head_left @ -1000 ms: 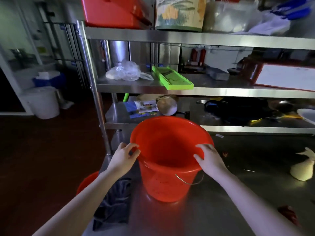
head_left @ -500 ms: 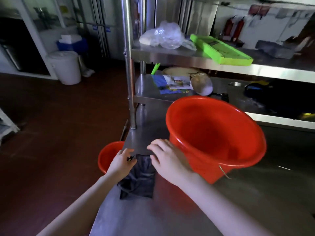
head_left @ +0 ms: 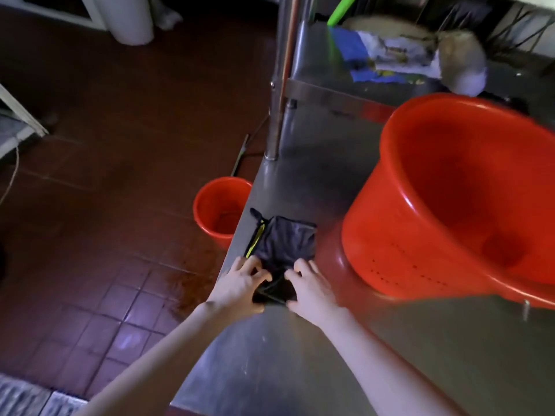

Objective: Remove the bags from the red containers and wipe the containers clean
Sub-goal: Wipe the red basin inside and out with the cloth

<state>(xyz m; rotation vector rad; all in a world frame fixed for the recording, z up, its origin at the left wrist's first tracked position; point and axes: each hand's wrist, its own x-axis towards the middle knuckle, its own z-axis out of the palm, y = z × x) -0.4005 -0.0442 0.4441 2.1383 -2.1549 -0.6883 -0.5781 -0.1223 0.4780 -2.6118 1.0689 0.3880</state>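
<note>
A large red bucket point(head_left: 456, 199) stands empty on the steel table point(head_left: 300, 355) at the right, its wire handle hanging down at the near side. A folded black bag point(head_left: 285, 241) with a yellow-green strip lies at the table's left edge. My left hand point(head_left: 243, 283) and my right hand point(head_left: 309, 288) both pinch the bag's near end, fingers curled into the dark folds. A smaller red bucket point(head_left: 217, 211) stands on the floor just left of the table, partly hidden by the table edge.
A steel shelf post point(head_left: 280, 79) rises at the table's back left corner. On the low shelf behind lie a blue printed sheet point(head_left: 378, 55) and a pale round object point(head_left: 462, 64). Dark red tiled floor point(head_left: 120, 145) spreads to the left, with a white bin point(head_left: 129, 19).
Both hands left the large bucket's rim and moved left to the black bag, which they now pinch at its near end. My view tilted down and left.
</note>
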